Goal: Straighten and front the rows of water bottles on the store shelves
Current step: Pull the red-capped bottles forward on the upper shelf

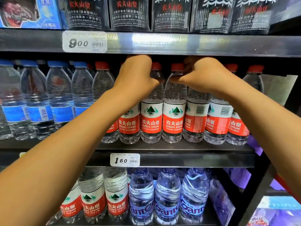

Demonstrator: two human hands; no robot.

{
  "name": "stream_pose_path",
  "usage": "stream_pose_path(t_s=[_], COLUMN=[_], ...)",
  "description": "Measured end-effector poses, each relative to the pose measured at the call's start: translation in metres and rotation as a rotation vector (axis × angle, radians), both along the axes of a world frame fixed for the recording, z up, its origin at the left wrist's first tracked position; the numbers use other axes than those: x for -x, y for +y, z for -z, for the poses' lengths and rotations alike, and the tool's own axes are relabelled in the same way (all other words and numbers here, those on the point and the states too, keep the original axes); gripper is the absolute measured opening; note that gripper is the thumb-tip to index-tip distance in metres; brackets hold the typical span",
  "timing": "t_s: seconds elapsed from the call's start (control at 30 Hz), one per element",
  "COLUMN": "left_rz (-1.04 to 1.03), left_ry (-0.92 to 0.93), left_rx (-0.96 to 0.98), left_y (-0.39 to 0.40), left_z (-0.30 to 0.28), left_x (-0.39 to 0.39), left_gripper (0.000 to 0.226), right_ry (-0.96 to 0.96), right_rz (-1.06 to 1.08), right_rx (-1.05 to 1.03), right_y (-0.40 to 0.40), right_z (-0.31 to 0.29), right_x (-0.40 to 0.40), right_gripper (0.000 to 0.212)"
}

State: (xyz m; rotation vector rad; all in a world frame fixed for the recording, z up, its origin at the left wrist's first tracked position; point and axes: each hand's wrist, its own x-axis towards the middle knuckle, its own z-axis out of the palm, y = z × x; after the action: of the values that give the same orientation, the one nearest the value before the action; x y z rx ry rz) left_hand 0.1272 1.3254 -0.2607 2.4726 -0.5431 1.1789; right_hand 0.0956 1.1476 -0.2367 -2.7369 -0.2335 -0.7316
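Two hands were up at the middle shelf [162, 150], both reaching over the necks of the red-capped bottles [172, 111] and in under the shelf above. Left hand [136, 74]: fingers curled back over the bottle tops, tips hidden under the upper shelf edge; cannot tell whether they gripped a bottle. Right hand [200, 74]: same posture, fingertips out of sight; grip likewise not determinable.

Judged step: fronting the red-label row, hands probably on bottles of a rear rank. Front rank stood at the shelf lip, touching side by side. Labels on the centre two faced squarely out; those to the right were turned, showing barcodes. Next move likely calls for drawing rear bottles forward without toppling the front ones, then rotating the right-hand labels to face out.

Writing legible:
- Red labels: "农夫山泉", "NONGFU SPRING", "550ml", green mountain logo.
- Price tag [125, 159] below this row: "1.60".
- Price tag [84, 41] on upper shelf rail: "9.00".
- Upper shelf, dark-label bottles [128, 13]: "农夫山泉" in red, small print partly readable, "1L".
- Left of middle shelf: blue-capped bottles [60, 95], blue labels, text too blurred.
- Lower shelf: larger Nongfu Spring bottles [94, 203], "1.5L" probable; beside them blue-tinted bottles [167, 198] reading "Ganten", partly cut off.
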Motion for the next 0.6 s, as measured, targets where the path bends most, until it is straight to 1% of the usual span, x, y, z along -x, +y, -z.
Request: stream_pose_path(t_s=[0.23,0.37,0.5,0.57,0.6], left_rz=[0.012,-0.013,-0.034,-0.037,-0.035], left_ry=[0.003,-0.007,-0.055,-0.095,-0.122], left_rx=[0.006,-0.020,-0.012,-0.040,-0.050], left_y=[0.000,-0.002,-0.006,-0.009,-0.012], left_z=[0.000,0.002,0.013,0.021,0.024], left_x=[0.000,0.003,0.015,0.021,0.024], left_gripper=[0.035,0.035,0.052,0.052,0.049], right_ry=[-0.010,-0.055,-0.206,-0.303,-0.349], right_rz=[0.020,0.035,0.041,0.053,0.039], right_rx=[0.064,0.098,0.002,-0.019,-0.063], right_y=[0.002,0.003,-0.009,-0.019,-0.024], right_z=[-0.001,0.003,0.011,0.018,0.022], right_x=[-0.001,-0.002,0.001,0.004,0.008], right_gripper=[0.058,0.060,0.049,0.041,0.035])
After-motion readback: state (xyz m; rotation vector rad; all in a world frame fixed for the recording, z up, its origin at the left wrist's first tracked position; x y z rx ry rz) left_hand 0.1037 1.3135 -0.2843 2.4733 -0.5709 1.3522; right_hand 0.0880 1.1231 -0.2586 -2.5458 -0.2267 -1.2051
